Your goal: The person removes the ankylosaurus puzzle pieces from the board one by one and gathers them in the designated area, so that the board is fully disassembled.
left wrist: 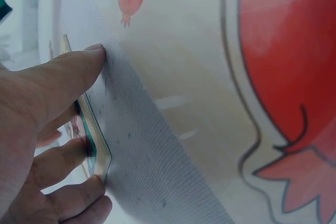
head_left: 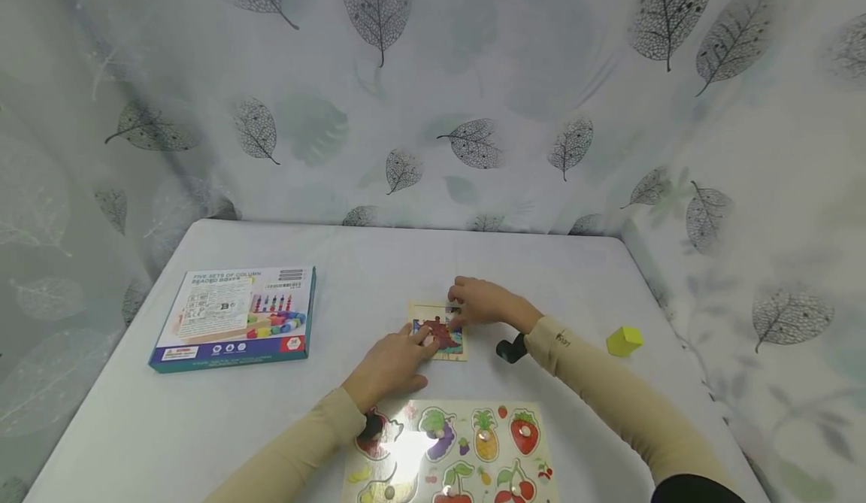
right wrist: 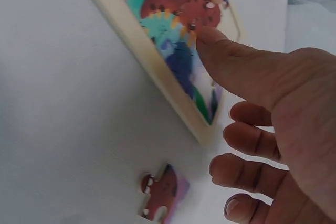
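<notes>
A small wooden jigsaw puzzle (head_left: pixel 443 349) with a reddish-brown dinosaur picture lies in its pale frame on the table. My left hand (head_left: pixel 392 368) rests on its lower left, fingers on the picture and frame edge, thumb (left wrist: pixel 79 72) held apart. At the upper right is my right hand (head_left: pixel 487 304); its thumb (right wrist: pixel 220 45) reaches over the picture, while the other fingers hang loosely bent with nothing visible between them. A loose brown-and-purple jigsaw piece (right wrist: pixel 161 195) lies on the table beside the frame, below my right hand in the right wrist view.
A fruit peg puzzle board (head_left: pixel 464 419) lies in front of the jigsaw, under my left wrist. The flat bead-set box (head_left: pixel 237 319) sits at the left. Near the right edge of the white table (head_left: pixel 365 270) stands a yellow block (head_left: pixel 624 341), beyond my right forearm.
</notes>
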`<action>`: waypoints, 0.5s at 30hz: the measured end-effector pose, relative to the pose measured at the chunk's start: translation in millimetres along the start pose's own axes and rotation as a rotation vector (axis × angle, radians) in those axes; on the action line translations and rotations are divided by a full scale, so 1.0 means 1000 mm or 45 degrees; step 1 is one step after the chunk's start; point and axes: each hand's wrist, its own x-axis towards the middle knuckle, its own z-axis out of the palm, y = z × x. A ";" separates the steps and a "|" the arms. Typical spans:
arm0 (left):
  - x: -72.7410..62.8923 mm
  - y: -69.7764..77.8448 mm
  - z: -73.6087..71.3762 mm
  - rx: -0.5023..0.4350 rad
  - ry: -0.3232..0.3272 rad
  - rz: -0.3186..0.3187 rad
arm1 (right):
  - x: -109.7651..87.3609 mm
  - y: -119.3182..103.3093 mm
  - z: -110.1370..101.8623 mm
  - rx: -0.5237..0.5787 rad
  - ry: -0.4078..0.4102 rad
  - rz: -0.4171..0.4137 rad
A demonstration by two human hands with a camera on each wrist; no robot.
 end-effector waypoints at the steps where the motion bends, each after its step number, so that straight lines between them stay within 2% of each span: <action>1: 0.000 0.000 0.000 -0.008 0.003 -0.001 | 0.001 0.000 0.002 -0.018 -0.008 0.005; 6: 0.000 0.000 0.002 -0.007 0.029 0.004 | 0.003 0.000 0.009 -0.082 -0.014 0.014; 15: 0.000 -0.001 0.001 0.023 0.043 0.017 | 0.001 -0.002 0.008 -0.067 -0.005 0.014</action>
